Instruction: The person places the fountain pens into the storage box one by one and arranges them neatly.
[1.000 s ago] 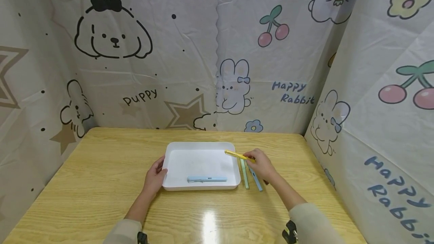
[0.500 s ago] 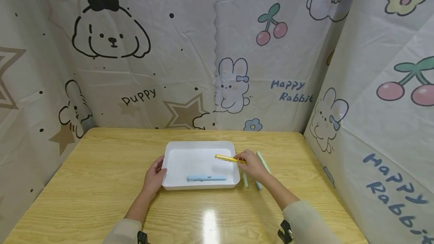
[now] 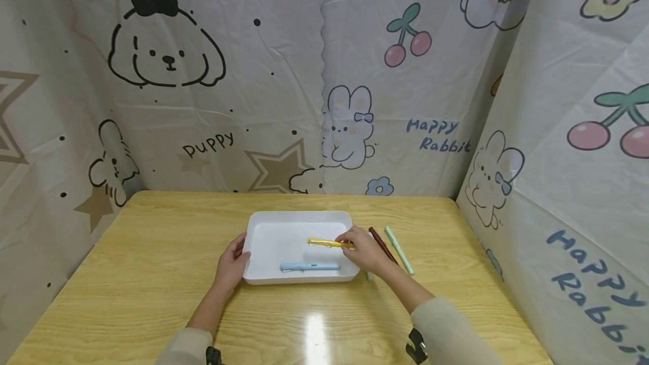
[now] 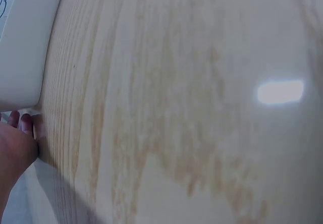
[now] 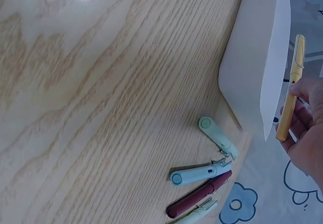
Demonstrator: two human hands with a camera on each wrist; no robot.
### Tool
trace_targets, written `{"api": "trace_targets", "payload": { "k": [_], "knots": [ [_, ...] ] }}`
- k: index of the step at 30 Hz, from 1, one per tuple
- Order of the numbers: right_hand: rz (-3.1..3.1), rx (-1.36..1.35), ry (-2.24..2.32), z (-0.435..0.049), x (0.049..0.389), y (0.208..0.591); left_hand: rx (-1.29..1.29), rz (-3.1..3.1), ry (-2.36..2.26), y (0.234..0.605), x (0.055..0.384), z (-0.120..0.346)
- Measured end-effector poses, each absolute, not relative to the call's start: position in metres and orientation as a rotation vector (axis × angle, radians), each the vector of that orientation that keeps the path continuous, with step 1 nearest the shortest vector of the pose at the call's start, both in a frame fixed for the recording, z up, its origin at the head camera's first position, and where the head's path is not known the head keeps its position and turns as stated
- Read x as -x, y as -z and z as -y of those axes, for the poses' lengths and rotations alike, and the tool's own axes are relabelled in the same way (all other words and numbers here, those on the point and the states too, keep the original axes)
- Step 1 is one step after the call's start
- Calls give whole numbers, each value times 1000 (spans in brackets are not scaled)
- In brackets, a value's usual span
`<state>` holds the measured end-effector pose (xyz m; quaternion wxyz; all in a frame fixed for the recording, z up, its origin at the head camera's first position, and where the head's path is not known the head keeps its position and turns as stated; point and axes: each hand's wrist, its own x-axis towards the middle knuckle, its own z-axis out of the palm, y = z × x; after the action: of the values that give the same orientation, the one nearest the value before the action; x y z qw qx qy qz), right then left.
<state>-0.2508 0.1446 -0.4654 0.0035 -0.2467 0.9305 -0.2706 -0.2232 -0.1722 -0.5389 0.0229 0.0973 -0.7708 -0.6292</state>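
My right hand [image 3: 362, 248] pinches a yellow pen [image 3: 323, 242] between thumb and fingers, over the right half of a white tray [image 3: 269, 241]. The pen's metal clip [image 5: 300, 57] shows in the right wrist view. Inside the tray, near its front wall, lies a light blue pen [image 3: 310, 267]. My left hand [image 3: 232, 261] grips the tray's left side, its thumb at the rim; the fingers are partly hidden by the tray.
Right of the tray lie a dark red pen [image 3: 383, 245], a pale green pen [image 3: 399, 249], a light blue pen [image 5: 199, 174] and another green pen [image 5: 217, 134], partly covered by my right hand in the head view. Printed cloth [image 3: 284, 72] hangs behind the table [image 3: 167, 241].
My right hand has carried the yellow pen leftward, from the tray's right edge to over its inside. The dark red and pale green pens have come into sight. My left hand stays put.
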Motion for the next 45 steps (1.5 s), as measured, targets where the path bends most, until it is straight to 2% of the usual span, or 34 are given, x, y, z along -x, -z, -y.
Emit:
{"api": "trace_targets", "payload": {
  "k": [16, 45],
  "knots": [
    [-2865, 913, 801, -122, 256, 480, -295, 2378, 1974, 536, 221, 174],
    [-2825, 900, 741, -102, 257, 492, -314, 2374, 1977, 538, 222, 173]
  ]
}}
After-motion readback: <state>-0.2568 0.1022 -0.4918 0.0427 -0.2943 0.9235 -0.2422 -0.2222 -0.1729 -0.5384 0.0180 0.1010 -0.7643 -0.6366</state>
